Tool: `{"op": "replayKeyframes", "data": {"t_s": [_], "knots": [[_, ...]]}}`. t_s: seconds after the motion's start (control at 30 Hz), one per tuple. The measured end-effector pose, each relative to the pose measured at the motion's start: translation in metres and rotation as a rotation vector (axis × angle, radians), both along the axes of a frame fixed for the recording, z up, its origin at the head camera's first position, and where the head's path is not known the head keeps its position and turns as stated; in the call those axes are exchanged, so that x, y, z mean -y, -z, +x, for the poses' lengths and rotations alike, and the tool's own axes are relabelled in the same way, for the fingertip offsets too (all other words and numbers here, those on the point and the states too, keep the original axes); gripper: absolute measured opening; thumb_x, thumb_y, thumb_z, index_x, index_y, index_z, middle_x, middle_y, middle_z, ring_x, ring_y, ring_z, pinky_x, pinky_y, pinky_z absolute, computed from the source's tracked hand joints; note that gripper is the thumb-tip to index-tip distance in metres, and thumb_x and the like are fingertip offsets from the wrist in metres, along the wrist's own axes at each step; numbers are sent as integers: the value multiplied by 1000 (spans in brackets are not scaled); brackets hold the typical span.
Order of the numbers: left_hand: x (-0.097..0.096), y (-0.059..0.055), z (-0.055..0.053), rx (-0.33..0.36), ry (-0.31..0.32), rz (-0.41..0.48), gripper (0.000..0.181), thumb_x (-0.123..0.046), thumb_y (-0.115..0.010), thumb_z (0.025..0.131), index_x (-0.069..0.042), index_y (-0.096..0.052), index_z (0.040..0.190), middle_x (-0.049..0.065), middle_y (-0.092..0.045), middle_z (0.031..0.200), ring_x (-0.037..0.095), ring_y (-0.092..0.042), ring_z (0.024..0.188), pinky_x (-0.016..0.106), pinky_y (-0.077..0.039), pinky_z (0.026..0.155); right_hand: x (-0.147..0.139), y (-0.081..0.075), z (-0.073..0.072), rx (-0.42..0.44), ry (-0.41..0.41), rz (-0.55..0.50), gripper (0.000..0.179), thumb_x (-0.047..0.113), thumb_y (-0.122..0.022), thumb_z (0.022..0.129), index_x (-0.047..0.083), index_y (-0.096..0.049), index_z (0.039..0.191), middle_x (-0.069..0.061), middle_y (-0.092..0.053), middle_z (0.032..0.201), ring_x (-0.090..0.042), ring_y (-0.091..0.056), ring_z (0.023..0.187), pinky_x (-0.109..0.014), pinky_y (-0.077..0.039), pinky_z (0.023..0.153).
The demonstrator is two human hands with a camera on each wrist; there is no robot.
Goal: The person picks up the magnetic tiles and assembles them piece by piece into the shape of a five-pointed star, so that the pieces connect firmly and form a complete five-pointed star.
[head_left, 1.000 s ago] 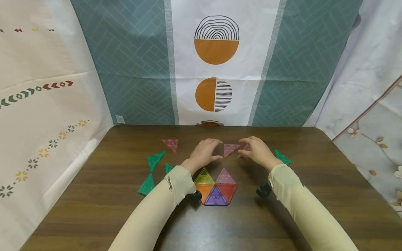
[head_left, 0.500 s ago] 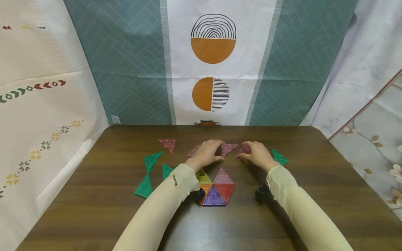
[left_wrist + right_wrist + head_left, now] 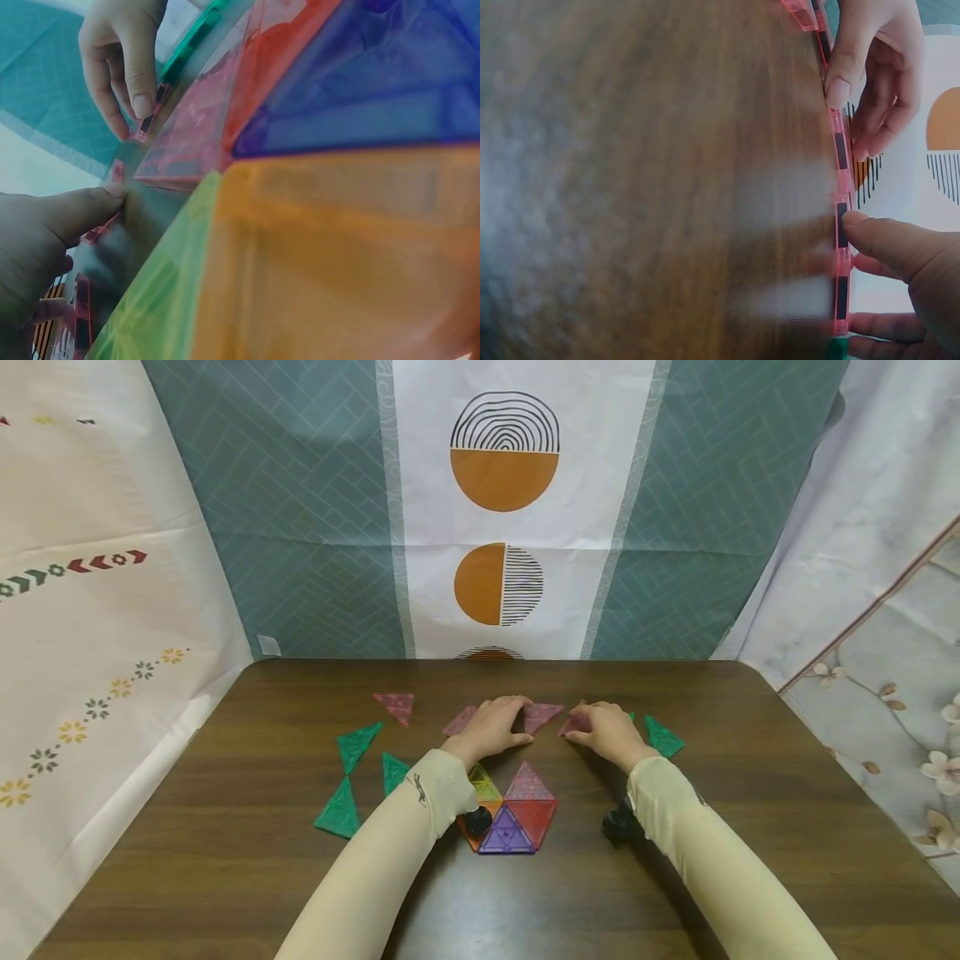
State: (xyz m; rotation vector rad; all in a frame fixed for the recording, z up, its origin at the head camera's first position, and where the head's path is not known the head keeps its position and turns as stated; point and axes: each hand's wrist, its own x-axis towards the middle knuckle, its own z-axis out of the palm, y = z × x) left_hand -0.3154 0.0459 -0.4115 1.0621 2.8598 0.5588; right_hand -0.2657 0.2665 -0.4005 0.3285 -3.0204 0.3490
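Near the back of the table my left hand (image 3: pixel 491 728) spans the left side of a pink triangular magnetic tile (image 3: pixel 543 717), thumb at its lower corner and index finger at its upper one. To the right, my right hand (image 3: pixel 609 732) pinches another pink triangular tile (image 3: pixel 572 725) between thumb and fingers. A small gap separates these two tiles in the head view. In the right wrist view, the right thumb (image 3: pixel 862 225) presses the near edge of its tile. Closer to me lies a partial hexagon of joined triangles: pink (image 3: pixel 528 782), red (image 3: pixel 536 820), purple (image 3: pixel 507 835), orange and yellow.
Left of my left hand lie two pink triangles (image 3: pixel 396 706) and several green ones (image 3: pixel 340 810). Another green triangle (image 3: pixel 663 737) is just right of my right hand, with a green bit showing behind it. Patterned cloths (image 3: pixel 322 527) hang beyond the wooden table (image 3: pixel 645 893).
My right hand has closed its thumb and fingers on its pink tile. My left hand has shifted slightly right against the other pink tile. The head view has turned a little right.
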Motion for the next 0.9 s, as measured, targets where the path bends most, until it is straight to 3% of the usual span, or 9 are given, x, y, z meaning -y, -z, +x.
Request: {"op": "replayKeyframes", "data": {"t_s": [0.23,0.6,0.9], "knots": [[2,-3,0,9,-6,4,57,-40,-70,86,-12,-50,132,5,-58,132,21,-50,128,39,-35,111,4,0,-1,-11,-4,6,42,32,-70,87,5,-67,119,-19,-69,113,-41,-60,109,-55,-45,98],[-1,0,5,-64,-26,-39,66,-51,-73,79,-12,-54,129,5,-58,121,24,-52,117,39,-40,105,6,0,2,-14,-25,-37,39,31,-71,86,5,-69,114,-16,-70,113,-38,-62,108,-52,-48,95],[1,4,12,-91,-63,-13,57,-54,-76,75,-12,-57,109,3,-54,101,19,-50,95,35,-42,89,8,2,3,-10,-82,-56,36,29,-71,87,5,-70,113,-15,-70,113,-34,-64,105,-50,-51,90]]}}
